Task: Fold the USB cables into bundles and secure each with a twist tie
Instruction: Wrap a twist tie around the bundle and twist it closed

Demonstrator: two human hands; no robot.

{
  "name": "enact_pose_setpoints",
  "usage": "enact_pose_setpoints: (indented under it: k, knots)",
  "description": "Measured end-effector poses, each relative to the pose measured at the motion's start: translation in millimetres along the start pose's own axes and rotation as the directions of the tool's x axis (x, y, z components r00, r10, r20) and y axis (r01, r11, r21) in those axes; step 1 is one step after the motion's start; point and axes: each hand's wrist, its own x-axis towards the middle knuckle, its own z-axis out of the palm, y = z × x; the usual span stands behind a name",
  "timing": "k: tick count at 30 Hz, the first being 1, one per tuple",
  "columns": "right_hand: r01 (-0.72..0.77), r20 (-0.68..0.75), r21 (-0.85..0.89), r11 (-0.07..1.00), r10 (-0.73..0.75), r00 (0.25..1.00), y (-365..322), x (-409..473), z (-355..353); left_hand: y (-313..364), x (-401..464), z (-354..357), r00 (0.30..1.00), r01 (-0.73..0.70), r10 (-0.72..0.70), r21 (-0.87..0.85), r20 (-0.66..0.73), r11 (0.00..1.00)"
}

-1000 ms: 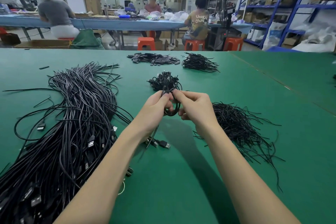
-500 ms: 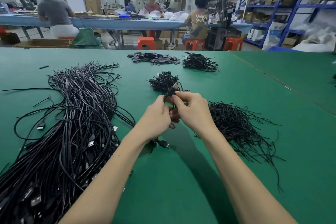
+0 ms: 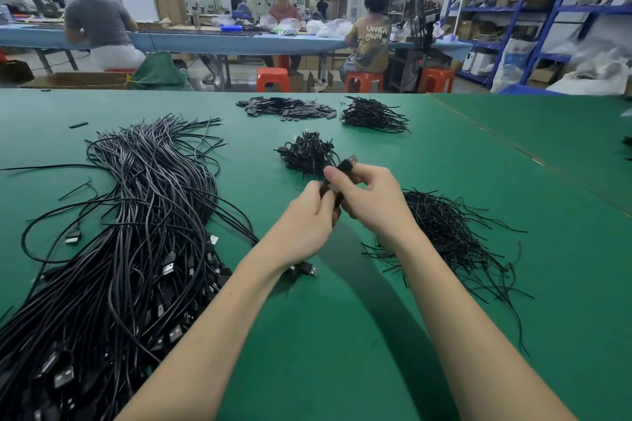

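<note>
Since the frame a second ago, both hands have lifted a little farther up the table and closed tighter together, and the loose loop of cable that hung below them then is now gathered inside the grip, with a USB plug standing out above the right hand.

From the head camera, the left hand point(image 3: 305, 215) has its fingers curled round the lower part of the folded USB cable point(image 3: 331, 188). The right hand point(image 3: 368, 196) has its fingers and thumb curled over the upper part, just beside and touching the left. The USB plug point(image 3: 348, 162) juts up and right from between the right thumb and forefinger, tilted. Another plug point(image 3: 309, 271) shows below the left wrist, lying on the green table point(image 3: 342, 335); whether it belongs to the held cable I cannot tell.

A big heap of loose cables point(image 3: 130, 249) fills the left side of the table, many plugs at its near end. To the right of the right forearm lies a pile of black twist ties point(image 3: 444, 236). Just beyond the hands sits a small pile of finished bundles point(image 3: 306, 152). Farther back are a flat pile of small dark pieces point(image 3: 285, 108) and another dark wiry pile point(image 3: 372, 114). Beyond the table, people sit at a blue table point(image 3: 205, 41) on orange stools point(image 3: 272, 79).
</note>
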Motion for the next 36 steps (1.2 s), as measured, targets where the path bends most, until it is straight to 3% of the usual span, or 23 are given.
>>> enact_pose_setpoints:
  k: [3, 6, 7, 9, 11, 12, 16, 21, 22, 24, 27, 30, 32, 36]
  knots:
    - [-0.103, -0.044, 0.079, 0.991, 0.107, 0.993, 5, 2, -4, 2, -1, 6, 0.999, 0.013, -0.021, -0.194, -0.044, 0.981]
    - [-0.149, 0.113, 0.09, 0.985, 0.139, 0.984, 7, 3, -17, 0, -2, 7, 0.994, 0.018, -0.048, -0.275, -0.102, 0.961]
    - [-0.148, 0.183, 0.016, 0.989, 0.143, 0.973, 9, 3, -25, 0, -1, 7, 0.991, 0.031, -0.071, -0.315, -0.117, 0.949]
    - [-0.06, 0.258, -0.331, 0.942, 0.151, 0.954, 17, 5, -43, -1, -1, 5, 0.981, 0.056, -0.129, -0.425, -0.146, 0.904]
    - [0.011, 0.268, -0.652, 0.758, 0.217, 0.939, 23, 4, -51, -1, 0, 1, 0.972, 0.075, -0.18, -0.529, -0.15, 0.846]
    - [0.008, 0.264, -0.72, 0.694, 0.263, 0.928, 25, 3, -50, -1, 0, -1, 0.971, 0.083, -0.197, -0.574, -0.139, 0.815]
    - [-0.079, 0.238, -0.736, 0.672, 0.367, 0.899, 31, -1, -40, 0, -1, 1, 0.967, 0.104, -0.237, -0.698, -0.097, 0.708]
    - [0.008, 0.253, -0.823, 0.568, 0.354, 0.9, 33, 0, -34, -1, -2, 3, 0.962, 0.126, -0.251, -0.648, -0.104, 0.751]
    - [0.028, 0.271, -0.814, 0.58, 0.335, 0.902, 31, 0, -33, -1, -2, 3, 0.962, 0.135, -0.255, -0.648, -0.094, 0.75]
    - [0.028, 0.311, -0.691, 0.723, 0.262, 0.913, 25, 3, -37, -3, -3, 3, 0.966, 0.142, -0.248, -0.654, -0.072, 0.743]
    - [-0.015, 0.292, -0.305, 0.952, 0.108, 0.95, 6, 4, -46, -6, -4, 5, 0.976, 0.116, -0.199, -0.57, -0.086, 0.813]
    - [-0.071, 0.288, 0.114, 0.991, 0.036, 0.957, -10, 1, -47, -9, -3, 7, 0.988, 0.072, -0.116, -0.368, -0.099, 0.927]
    - [-0.034, 0.251, 0.14, 0.99, -0.002, 0.968, -15, -1, -40, -10, -3, 10, 0.995, 0.02, -0.044, -0.257, -0.087, 0.966]
    - [0.0, 0.19, 0.02, 1.0, -0.004, 0.982, -13, -3, -27, -11, -5, 12, 0.998, -0.029, 0.021, -0.115, -0.063, 0.993]
